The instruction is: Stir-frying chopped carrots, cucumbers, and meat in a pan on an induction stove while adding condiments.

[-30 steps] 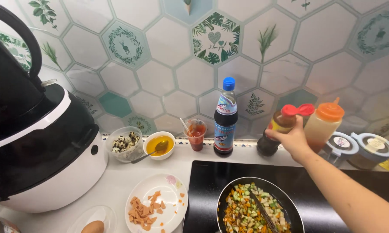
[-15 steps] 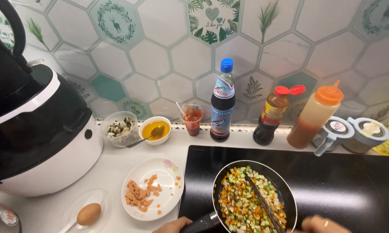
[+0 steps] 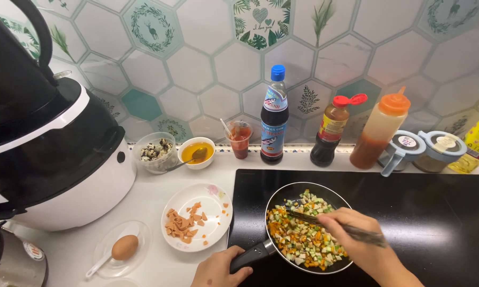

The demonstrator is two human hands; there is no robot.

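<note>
Black glass cooktop (image 3: 420, 223) carries a dark frying pan (image 3: 274, 199) filled with diced vegetables (image 3: 303, 239) in orange, green and pale tones. Left hand (image 3: 218, 270) is closed around the pan handle (image 3: 253, 255) at the lower edge of view, fingers wrapped over the grip. Right hand (image 3: 359, 242) is over the right side of the pan, pinching a pair of chopsticks (image 3: 324, 222) whose tips reach into the vegetables; the far ends project past the hand to the right.

On the white counter (image 3: 149, 194), just left of the cooktop, stands a white plate (image 3: 210, 212) with pieces of chopped sausage (image 3: 183, 226). Further left lies a clear dish (image 3: 136, 234) holding a brown egg (image 3: 124, 247) and a white spoon (image 3: 98, 266). A large black-and-white cooker (image 3: 53, 154) occupies the left side.

Along the tiled wall, left to right: a clear bowl of small speckled eggs (image 3: 154, 151), a white bowl of yellow liquid (image 3: 197, 152) with a spoon in it, a small cup of red sauce (image 3: 240, 139), a dark bottle with blue cap (image 3: 274, 114), a brown bottle with red cap (image 3: 332, 130), an orange squeeze bottle (image 3: 380, 127) and two lidded jars (image 3: 425, 151).
</note>
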